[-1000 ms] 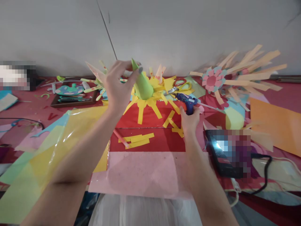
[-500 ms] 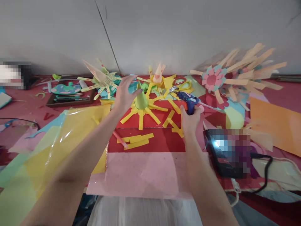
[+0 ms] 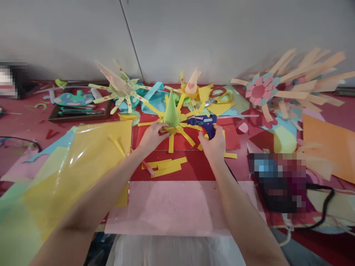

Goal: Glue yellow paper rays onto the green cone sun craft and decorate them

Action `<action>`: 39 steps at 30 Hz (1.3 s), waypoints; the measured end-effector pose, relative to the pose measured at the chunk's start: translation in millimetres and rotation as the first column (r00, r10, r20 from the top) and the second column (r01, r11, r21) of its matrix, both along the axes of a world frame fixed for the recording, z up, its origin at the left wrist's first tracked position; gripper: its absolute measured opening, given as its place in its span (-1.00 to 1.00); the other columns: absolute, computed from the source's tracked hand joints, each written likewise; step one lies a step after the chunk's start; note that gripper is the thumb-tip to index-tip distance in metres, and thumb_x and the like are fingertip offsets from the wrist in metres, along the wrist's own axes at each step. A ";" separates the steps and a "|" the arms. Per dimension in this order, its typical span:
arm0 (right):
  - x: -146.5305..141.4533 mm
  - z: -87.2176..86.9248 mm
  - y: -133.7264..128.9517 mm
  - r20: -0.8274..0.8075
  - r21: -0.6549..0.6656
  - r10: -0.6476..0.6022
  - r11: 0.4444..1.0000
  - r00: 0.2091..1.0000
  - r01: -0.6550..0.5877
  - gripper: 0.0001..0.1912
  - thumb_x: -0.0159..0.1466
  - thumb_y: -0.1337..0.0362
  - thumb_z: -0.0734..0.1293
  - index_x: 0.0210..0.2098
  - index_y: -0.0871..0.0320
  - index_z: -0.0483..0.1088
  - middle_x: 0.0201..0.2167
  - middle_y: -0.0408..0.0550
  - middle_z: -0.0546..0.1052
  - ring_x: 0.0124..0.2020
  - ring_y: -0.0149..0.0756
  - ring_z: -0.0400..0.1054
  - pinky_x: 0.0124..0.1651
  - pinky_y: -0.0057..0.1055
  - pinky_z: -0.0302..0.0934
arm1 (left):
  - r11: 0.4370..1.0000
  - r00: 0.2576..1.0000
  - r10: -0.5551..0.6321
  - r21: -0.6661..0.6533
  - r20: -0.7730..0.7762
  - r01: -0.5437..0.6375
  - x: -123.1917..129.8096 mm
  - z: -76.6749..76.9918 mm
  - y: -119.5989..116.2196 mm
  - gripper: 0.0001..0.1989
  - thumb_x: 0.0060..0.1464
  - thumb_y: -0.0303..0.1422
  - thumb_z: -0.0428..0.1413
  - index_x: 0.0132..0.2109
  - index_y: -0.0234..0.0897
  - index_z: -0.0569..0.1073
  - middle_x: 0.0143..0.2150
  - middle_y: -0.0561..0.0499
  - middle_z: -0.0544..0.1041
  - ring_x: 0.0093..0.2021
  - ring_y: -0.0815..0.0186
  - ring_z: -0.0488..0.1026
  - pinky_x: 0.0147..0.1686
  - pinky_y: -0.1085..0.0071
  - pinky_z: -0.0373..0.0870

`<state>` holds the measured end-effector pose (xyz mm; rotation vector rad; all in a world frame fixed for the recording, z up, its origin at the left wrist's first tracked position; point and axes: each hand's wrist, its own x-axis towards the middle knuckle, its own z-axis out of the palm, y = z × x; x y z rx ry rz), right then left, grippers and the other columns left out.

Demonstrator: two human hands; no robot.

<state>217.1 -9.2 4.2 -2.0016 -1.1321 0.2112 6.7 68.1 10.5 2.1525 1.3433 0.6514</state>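
A green paper cone [image 3: 171,113] stands upright at the centre of a ring of yellow paper strips [image 3: 185,136] on a red sheet. My left hand [image 3: 155,136] is at the lower left of the cone, fingers curved and apart, touching or just over the strips. My right hand [image 3: 215,142] is wrapped round the handle of a blue glue gun [image 3: 203,121]. The gun's nozzle points left, close to the cone's right side near its base. A clear glue stick [image 3: 235,116] sticks out of the gun's back.
Loose yellow strips [image 3: 168,167] lie in front. Scissors [image 3: 222,99], a paper piece with a peach cone [image 3: 192,87] and a tray of tools [image 3: 80,115] are behind. Peach paper strips [image 3: 299,79] stand at the right, above a dark device [image 3: 273,184].
My left hand has come down from above to the cone's lower left. My right hand has brought the glue gun leftward, its nozzle now beside the cone. The view has shifted slightly.
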 end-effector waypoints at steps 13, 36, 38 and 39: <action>-13.5 -15.2 6.5 0.208 -0.050 0.090 0.995 0.974 -0.081 -0.62 0.09 0.10 0.30 -0.16 0.14 0.25 -0.27 0.04 0.50 -0.18 -0.11 0.41 -0.14 -0.18 0.30 | 0.999 0.999 -0.021 0.026 0.028 0.020 0.4 -9.7 -6.7 -0.78 -0.01 -0.38 0.25 -0.16 -0.21 0.48 -0.16 0.01 0.36 -0.15 0.28 0.40 -0.07 0.29 0.40; -9.3 -14.6 1.7 0.251 -0.102 0.137 0.988 0.958 -0.114 -0.66 0.16 0.12 0.27 -0.12 0.14 0.24 -0.19 0.08 0.49 -0.14 -0.15 0.41 -0.14 -0.22 0.31 | 0.990 0.998 -0.037 -0.134 0.045 0.043 -5.5 -5.2 -6.7 -0.57 -0.15 -0.40 0.33 -0.13 -0.21 0.33 -0.10 0.01 0.28 -0.15 0.24 0.36 -0.07 0.14 0.38; -9.0 -14.5 1.6 0.245 -0.104 0.136 0.988 0.960 -0.113 -0.65 0.16 0.12 0.27 -0.12 0.14 0.24 -0.18 0.09 0.49 -0.13 -0.14 0.40 -0.14 -0.22 0.32 | 0.990 0.999 -0.034 -0.136 0.037 0.038 -5.6 -5.4 -6.4 -0.55 -0.15 -0.39 0.33 -0.10 -0.21 0.34 -0.09 0.00 0.28 -0.14 0.23 0.35 -0.06 0.14 0.38; -9.0 -14.3 1.7 0.243 -0.105 0.135 0.988 0.961 -0.112 -0.65 0.16 0.11 0.27 -0.12 0.14 0.24 -0.18 0.09 0.49 -0.13 -0.14 0.40 -0.14 -0.22 0.32 | 0.990 0.999 -0.035 -0.135 0.034 0.040 -5.6 -5.7 -6.2 -0.54 -0.15 -0.38 0.33 -0.09 -0.21 0.34 -0.09 0.00 0.28 -0.13 0.23 0.35 -0.05 0.15 0.38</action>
